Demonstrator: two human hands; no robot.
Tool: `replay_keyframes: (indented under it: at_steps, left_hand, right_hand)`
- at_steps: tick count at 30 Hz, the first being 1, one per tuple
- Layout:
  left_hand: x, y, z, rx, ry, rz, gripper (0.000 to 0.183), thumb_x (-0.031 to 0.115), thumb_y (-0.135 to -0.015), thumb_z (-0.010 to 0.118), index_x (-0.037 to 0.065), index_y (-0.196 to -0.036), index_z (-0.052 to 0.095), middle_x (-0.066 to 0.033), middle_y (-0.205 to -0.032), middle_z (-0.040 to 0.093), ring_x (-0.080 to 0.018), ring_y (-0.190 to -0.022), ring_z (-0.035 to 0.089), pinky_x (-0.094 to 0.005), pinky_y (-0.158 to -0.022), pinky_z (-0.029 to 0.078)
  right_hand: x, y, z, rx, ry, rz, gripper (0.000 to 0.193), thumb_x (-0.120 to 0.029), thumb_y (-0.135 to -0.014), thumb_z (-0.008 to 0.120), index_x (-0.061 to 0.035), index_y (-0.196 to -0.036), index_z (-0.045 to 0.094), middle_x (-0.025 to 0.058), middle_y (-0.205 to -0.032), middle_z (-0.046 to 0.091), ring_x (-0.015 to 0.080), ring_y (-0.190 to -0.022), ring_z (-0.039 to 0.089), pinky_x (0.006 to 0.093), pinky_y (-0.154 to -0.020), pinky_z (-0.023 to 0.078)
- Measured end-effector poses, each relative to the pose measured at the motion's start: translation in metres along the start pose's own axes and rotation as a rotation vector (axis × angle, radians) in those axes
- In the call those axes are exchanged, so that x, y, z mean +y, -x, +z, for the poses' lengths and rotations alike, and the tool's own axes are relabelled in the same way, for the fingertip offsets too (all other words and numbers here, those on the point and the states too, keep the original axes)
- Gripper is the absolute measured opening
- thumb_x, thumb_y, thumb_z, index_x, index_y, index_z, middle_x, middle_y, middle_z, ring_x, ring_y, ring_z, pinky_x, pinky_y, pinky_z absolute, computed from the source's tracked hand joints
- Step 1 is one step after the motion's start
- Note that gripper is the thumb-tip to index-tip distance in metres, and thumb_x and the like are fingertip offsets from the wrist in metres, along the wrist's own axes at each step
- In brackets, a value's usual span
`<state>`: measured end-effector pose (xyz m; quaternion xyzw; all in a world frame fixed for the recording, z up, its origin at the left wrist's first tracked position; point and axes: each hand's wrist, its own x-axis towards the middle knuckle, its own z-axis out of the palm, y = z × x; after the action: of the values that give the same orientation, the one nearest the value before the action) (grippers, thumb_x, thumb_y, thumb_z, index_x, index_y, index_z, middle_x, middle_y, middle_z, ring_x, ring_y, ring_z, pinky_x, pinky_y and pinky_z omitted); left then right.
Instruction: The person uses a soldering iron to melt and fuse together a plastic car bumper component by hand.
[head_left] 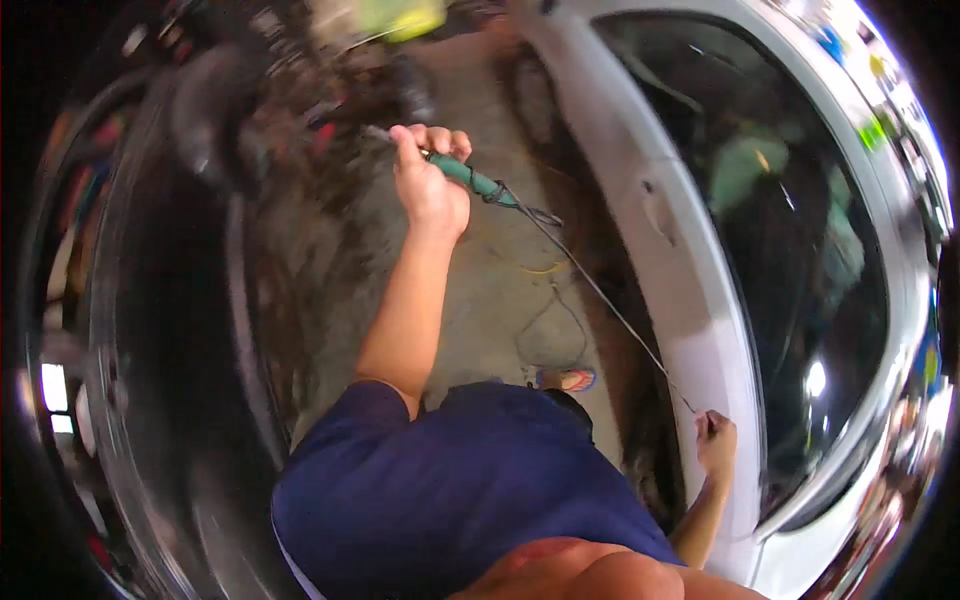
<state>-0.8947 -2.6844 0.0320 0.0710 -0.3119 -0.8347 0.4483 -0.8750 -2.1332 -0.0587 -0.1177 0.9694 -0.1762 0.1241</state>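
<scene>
My left hand (430, 190) is raised out ahead of me, its fingers closed around a slim tool with a green handle (463, 175). A greyish end of the tool sticks out past my thumb, too blurred to name. Loops of a thin dark cord (598, 285) are wound about the handle's rear end. From there the cord runs taut, down and to the right, to my right hand (716, 440). That hand pinches the cord beside the silver car's door.
A silver car (690, 270) stands close on my right, and a dark car (170, 300) on my left. Between them lies a stained concrete floor (480, 270) with a thin loose cable (560, 310). A sandalled foot (568, 379) shows below. Blurred clutter fills the far end.
</scene>
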Motion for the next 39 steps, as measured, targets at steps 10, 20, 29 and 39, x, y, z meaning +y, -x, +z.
replay_keyframes:
  at_steps: [10,20,29,39]
  left_hand:
    - [0.198,0.000,-0.152,0.302,0.000,0.114,0.047,0.046,-0.107,0.030,0.014,-0.076,0.043,0.0010,-0.063,0.039,-0.0189,-0.067,0.042,-0.0396,-0.073,0.042]
    - [0.295,0.044,-0.249,0.690,-0.270,0.358,0.035,0.044,-0.101,0.051,0.009,-0.105,0.052,-0.0050,-0.084,0.053,-0.0150,-0.069,0.049,-0.0278,-0.060,0.041]
    - [0.009,0.135,-0.318,0.283,0.099,-0.804,0.016,0.018,-0.094,0.061,0.007,-0.105,0.061,-0.0015,-0.081,0.056,-0.0169,-0.063,0.049,-0.0296,-0.052,0.039]
    - [0.037,0.116,-0.252,0.417,-0.391,-0.683,0.037,0.039,-0.100,0.056,0.010,-0.121,0.051,-0.0012,-0.076,0.048,-0.0101,-0.051,0.040,-0.0256,-0.045,0.034]
  right_hand:
    - [0.089,-0.114,-0.052,0.547,0.148,0.111,0.048,-0.040,-0.101,0.052,0.0017,-0.082,0.066,0.0194,-0.074,0.066,0.0364,-0.069,0.064,0.0441,-0.063,0.048]
    - [0.310,-0.192,-0.034,0.576,-0.288,0.252,0.038,-0.030,-0.081,0.073,0.0040,-0.096,0.069,0.0118,-0.077,0.064,0.0263,-0.067,0.060,0.0413,-0.066,0.049]
    - [-0.223,-0.272,-0.021,0.012,-1.414,-0.324,0.042,-0.012,-0.091,0.069,0.0037,-0.128,0.055,0.0108,-0.101,0.065,0.0182,-0.092,0.063,0.0294,-0.086,0.049]
    - [-0.524,-0.240,-0.143,0.654,-0.651,-1.140,0.022,-0.014,-0.090,0.070,0.0009,-0.106,0.070,0.0122,-0.089,0.072,0.0167,-0.077,0.068,0.0305,-0.070,0.052]
